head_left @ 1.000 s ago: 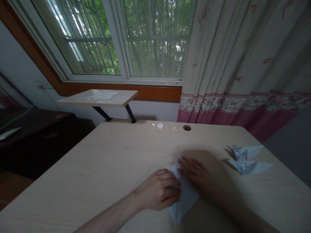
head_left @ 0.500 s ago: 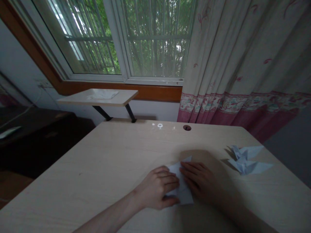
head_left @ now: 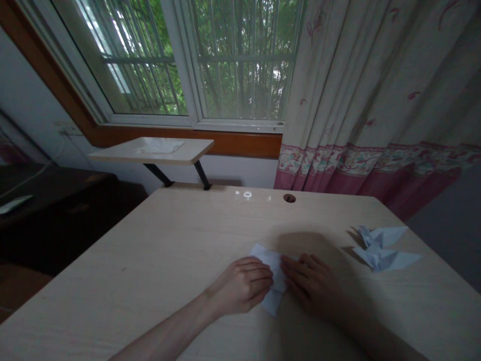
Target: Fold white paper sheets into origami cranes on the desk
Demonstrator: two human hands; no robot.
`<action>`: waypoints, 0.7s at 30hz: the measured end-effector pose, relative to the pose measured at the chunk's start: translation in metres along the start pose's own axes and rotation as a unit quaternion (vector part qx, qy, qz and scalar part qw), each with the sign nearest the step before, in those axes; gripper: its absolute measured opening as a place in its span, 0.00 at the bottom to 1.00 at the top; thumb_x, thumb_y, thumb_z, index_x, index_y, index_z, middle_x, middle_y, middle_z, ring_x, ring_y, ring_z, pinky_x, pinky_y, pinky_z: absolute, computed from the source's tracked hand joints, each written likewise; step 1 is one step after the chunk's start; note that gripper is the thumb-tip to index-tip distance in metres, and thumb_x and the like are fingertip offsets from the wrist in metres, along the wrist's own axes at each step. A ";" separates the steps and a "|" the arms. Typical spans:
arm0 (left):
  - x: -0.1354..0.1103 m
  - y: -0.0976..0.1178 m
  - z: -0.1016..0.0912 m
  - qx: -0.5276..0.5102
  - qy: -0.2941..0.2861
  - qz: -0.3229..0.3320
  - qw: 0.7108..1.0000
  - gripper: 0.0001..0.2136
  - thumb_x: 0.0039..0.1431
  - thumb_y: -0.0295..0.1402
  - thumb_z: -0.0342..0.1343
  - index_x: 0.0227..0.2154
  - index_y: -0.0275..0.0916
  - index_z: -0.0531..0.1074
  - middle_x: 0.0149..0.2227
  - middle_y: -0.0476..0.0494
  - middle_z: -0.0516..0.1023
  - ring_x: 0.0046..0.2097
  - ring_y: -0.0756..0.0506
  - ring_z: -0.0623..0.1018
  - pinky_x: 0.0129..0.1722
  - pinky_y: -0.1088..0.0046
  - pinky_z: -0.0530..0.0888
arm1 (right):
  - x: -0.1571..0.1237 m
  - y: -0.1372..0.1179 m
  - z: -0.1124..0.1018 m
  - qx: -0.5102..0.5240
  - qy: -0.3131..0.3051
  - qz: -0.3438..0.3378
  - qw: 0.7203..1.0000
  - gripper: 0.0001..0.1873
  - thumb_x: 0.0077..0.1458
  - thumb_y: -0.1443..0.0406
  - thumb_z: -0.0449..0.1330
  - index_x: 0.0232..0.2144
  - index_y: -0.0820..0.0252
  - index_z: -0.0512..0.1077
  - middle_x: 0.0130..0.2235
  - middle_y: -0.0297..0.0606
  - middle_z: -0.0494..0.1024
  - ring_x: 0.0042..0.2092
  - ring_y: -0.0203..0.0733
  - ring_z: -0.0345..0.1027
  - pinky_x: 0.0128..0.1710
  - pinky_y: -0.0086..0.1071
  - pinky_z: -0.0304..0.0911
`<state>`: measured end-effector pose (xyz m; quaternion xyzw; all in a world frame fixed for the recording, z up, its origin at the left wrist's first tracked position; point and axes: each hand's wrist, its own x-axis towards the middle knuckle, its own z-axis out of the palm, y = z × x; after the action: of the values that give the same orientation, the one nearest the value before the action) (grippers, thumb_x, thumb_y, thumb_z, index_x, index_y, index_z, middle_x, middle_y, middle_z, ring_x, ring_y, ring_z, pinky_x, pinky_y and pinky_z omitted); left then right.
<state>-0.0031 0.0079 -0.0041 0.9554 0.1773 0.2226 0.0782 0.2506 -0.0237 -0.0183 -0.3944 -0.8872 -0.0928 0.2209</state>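
Observation:
A sheet of folded white paper (head_left: 277, 273) lies on the desk between my two hands. My left hand (head_left: 244, 283) rests over its left side, fingers together and bent onto it; the thumb is hidden. From the other side, my right hand (head_left: 310, 281) presses its fingertips on the paper's right edge. One corner of the paper sticks out beyond the left fingers, and another points down toward me. Two folded paper birds (head_left: 381, 248) sit side by side to the right of my right hand.
The pale wooden desk (head_left: 169, 250) has a round cable hole (head_left: 289, 198) near its back edge. A small raised shelf (head_left: 199, 150) on black legs stands at the back left, with white paper (head_left: 160, 146) on it. A curtain (head_left: 338, 165) hangs behind the desk.
The folded paper has turned between my hands, its corners now pointing other ways. My left thumb has gone from view, and my right hand has shifted slightly.

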 end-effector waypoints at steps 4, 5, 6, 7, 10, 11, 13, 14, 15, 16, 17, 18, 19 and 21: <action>0.000 -0.001 -0.001 -0.006 -0.005 -0.006 1.000 0.11 0.67 0.29 0.48 0.46 0.39 0.73 0.44 0.44 0.82 0.47 0.45 0.80 0.52 0.67 0.73 | 0.000 -0.001 0.000 -0.010 0.011 -0.015 1.000 0.15 0.65 0.66 0.51 0.47 0.61 0.76 0.47 0.41 0.82 0.39 0.49 0.73 0.40 0.43 0.68; -0.001 -0.001 -0.001 -0.006 -0.005 -0.010 1.000 0.10 0.66 0.28 0.48 0.45 0.39 0.73 0.43 0.43 0.81 0.46 0.45 0.80 0.51 0.67 0.74 | -0.001 -0.002 0.001 -0.013 0.017 -0.021 1.000 0.15 0.65 0.66 0.51 0.47 0.60 0.76 0.46 0.41 0.82 0.39 0.49 0.73 0.40 0.43 0.67; -0.001 -0.001 -0.001 -0.007 -0.006 -0.014 1.000 0.10 0.66 0.28 0.48 0.44 0.39 0.73 0.43 0.43 0.81 0.46 0.45 0.80 0.50 0.68 0.74 | -0.001 -0.002 0.001 -0.016 0.024 -0.028 0.999 0.15 0.65 0.66 0.51 0.46 0.60 0.76 0.46 0.41 0.82 0.39 0.49 0.73 0.39 0.43 0.67; -0.001 -0.001 -0.001 -0.007 -0.006 -0.018 1.000 0.10 0.65 0.28 0.48 0.44 0.38 0.73 0.42 0.43 0.81 0.45 0.46 0.80 0.49 0.68 0.75 | -0.002 -0.003 0.001 -0.017 0.030 -0.035 0.999 0.15 0.65 0.66 0.51 0.45 0.59 0.76 0.45 0.41 0.82 0.39 0.48 0.73 0.39 0.42 0.67; -0.001 0.000 -0.002 -0.010 -0.009 -0.027 1.000 0.09 0.64 0.27 0.48 0.42 0.38 0.73 0.41 0.43 0.81 0.43 0.46 0.80 0.47 0.70 0.75 | -0.001 -0.005 -0.002 -0.006 0.038 -0.043 0.998 0.14 0.65 0.65 0.51 0.44 0.59 0.76 0.43 0.42 0.83 0.39 0.47 0.73 0.38 0.40 0.67; -0.001 0.000 -0.002 -0.010 -0.010 -0.029 0.999 0.09 0.64 0.27 0.48 0.42 0.38 0.73 0.41 0.43 0.81 0.43 0.46 0.80 0.47 0.70 0.75 | -0.001 -0.006 -0.004 0.000 0.036 -0.044 0.998 0.14 0.65 0.65 0.51 0.44 0.59 0.76 0.43 0.42 0.83 0.38 0.47 0.73 0.38 0.40 0.66; 0.000 0.000 -0.003 -0.011 -0.012 -0.031 0.999 0.09 0.64 0.27 0.48 0.42 0.38 0.72 0.41 0.43 0.80 0.43 0.46 0.80 0.47 0.69 0.75 | 0.001 -0.007 -0.007 0.013 0.026 -0.044 0.999 0.13 0.65 0.65 0.52 0.42 0.59 0.76 0.44 0.42 0.82 0.38 0.46 0.73 0.39 0.40 0.66; 0.000 0.001 -0.004 -0.013 -0.014 -0.032 0.999 0.09 0.64 0.28 0.48 0.41 0.38 0.72 0.41 0.43 0.80 0.44 0.45 0.80 0.47 0.69 0.75 | 0.002 -0.008 -0.008 0.020 0.021 -0.048 0.998 0.13 0.65 0.65 0.52 0.42 0.59 0.76 0.44 0.42 0.82 0.38 0.45 0.73 0.39 0.40 0.66; 0.001 0.001 -0.004 -0.014 -0.016 -0.033 0.999 0.08 0.65 0.28 0.49 0.41 0.39 0.72 0.41 0.43 0.80 0.44 0.45 0.80 0.48 0.69 0.75 | 0.002 -0.008 -0.008 0.027 0.021 -0.052 0.998 0.13 0.65 0.65 0.52 0.42 0.59 0.76 0.44 0.42 0.82 0.38 0.45 0.73 0.40 0.40 0.66; 0.001 0.002 -0.004 -0.016 -0.018 -0.035 0.999 0.08 0.65 0.29 0.49 0.41 0.38 0.72 0.41 0.43 0.80 0.44 0.45 0.79 0.48 0.69 0.75 | 0.002 -0.008 -0.008 0.032 0.022 -0.058 0.998 0.13 0.65 0.65 0.52 0.42 0.59 0.76 0.44 0.41 0.82 0.38 0.45 0.73 0.41 0.41 0.66; 0.001 0.002 -0.005 -0.017 -0.021 -0.037 0.999 0.07 0.66 0.30 0.50 0.41 0.38 0.72 0.41 0.43 0.80 0.44 0.45 0.79 0.48 0.68 0.75 | 0.002 -0.007 -0.007 0.037 0.024 -0.064 0.997 0.13 0.66 0.65 0.51 0.42 0.59 0.76 0.44 0.41 0.82 0.38 0.45 0.73 0.42 0.41 0.66; 0.002 0.003 -0.005 -0.018 -0.024 -0.040 0.999 0.07 0.66 0.31 0.50 0.41 0.38 0.72 0.41 0.43 0.80 0.45 0.44 0.79 0.49 0.68 0.75 | 0.002 -0.007 -0.005 0.041 0.031 -0.070 0.996 0.13 0.66 0.65 0.51 0.42 0.60 0.76 0.44 0.40 0.82 0.39 0.45 0.73 0.42 0.42 0.66; 0.002 0.003 -0.005 -0.019 -0.026 -0.044 0.999 0.07 0.67 0.32 0.51 0.41 0.38 0.72 0.41 0.43 0.80 0.45 0.44 0.79 0.49 0.68 0.74 | 0.001 -0.006 -0.004 0.042 0.039 -0.077 0.995 0.13 0.66 0.65 0.51 0.42 0.60 0.76 0.44 0.40 0.82 0.39 0.44 0.73 0.43 0.41 0.66; 0.002 0.004 -0.006 -0.020 -0.032 -0.051 0.998 0.07 0.67 0.34 0.51 0.41 0.38 0.72 0.41 0.43 0.79 0.45 0.44 0.79 0.50 0.67 0.74 | 0.000 -0.005 0.000 0.042 0.044 -0.085 0.995 0.13 0.66 0.67 0.50 0.42 0.59 0.76 0.43 0.40 0.83 0.39 0.44 0.74 0.43 0.40 0.67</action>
<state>-0.0028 0.0055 0.0028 0.9500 0.2183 0.1917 0.1143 0.2473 -0.0273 -0.0181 -0.3033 -0.9101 -0.0911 0.2674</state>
